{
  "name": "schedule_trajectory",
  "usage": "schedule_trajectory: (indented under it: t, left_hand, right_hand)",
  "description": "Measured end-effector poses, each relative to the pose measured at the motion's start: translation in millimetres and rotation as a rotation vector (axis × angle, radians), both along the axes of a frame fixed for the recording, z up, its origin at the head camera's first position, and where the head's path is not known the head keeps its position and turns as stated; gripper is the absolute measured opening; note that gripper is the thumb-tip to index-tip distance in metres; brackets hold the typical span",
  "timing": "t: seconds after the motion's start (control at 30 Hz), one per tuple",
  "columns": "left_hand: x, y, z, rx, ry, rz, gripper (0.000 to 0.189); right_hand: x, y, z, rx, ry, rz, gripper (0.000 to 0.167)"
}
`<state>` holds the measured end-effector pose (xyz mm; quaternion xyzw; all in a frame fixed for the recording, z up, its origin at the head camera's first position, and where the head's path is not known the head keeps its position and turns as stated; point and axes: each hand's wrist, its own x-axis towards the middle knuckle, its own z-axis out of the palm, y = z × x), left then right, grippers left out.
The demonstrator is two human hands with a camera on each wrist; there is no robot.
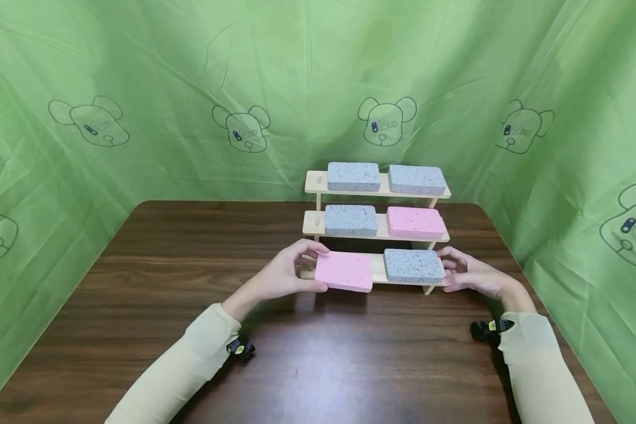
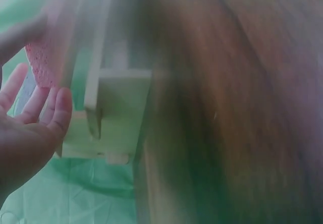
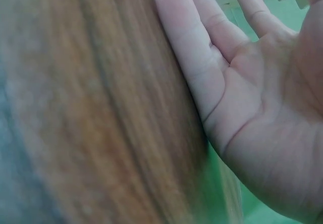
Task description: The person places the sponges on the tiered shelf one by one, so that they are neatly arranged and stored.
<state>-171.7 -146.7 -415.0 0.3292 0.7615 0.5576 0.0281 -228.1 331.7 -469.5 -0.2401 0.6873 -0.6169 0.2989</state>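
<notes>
A pink sponge [image 1: 343, 271] sits at the left of the lowest tier, jutting past its front edge. My left hand [image 1: 291, 270] grips its left end, fingers at the back and thumb at the front; the left wrist view shows the hand [image 2: 35, 118] at the sponge's edge [image 2: 48, 65]. My right hand [image 1: 474, 275] is at the tier's right end, with relaxed fingertips right at the corners of a blue-grey speckled sponge [image 1: 413, 266]. In the right wrist view, the right palm [image 3: 257, 98] shows with fingers extended.
The three-tier wooden stand [image 1: 315, 182] bears two blue-grey sponges [image 1: 353, 176] on top. Its middle tier holds a blue-grey sponge [image 1: 351, 220] and a pink one [image 1: 416, 222]. A dark wooden table [image 1: 191, 259] lies below; green cloth [image 1: 297, 70] hangs behind.
</notes>
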Motion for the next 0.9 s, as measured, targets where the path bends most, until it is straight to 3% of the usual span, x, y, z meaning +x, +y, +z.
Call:
schedule_trajectory:
  t: [0.2,0.43,0.9]
  left_hand:
    - [15.0,14.6,13.9,0.02,-0.028,0.036,0.059]
    - [-9.1,15.3,-19.5,-0.077,0.037,0.093,0.059]
    - [-8.8,19.9,-20.3,-0.158,0.038,0.192,0.059]
  right_hand:
    - [-0.3,0.7,-0.6,0.037,-0.013,-0.013,0.044]
    - [-1.0,0.8,-0.1,0.034,-0.003,-0.012,0.044]
    - [-1.4,0.3,-0.5,0.034,0.005,-0.015,0.044]
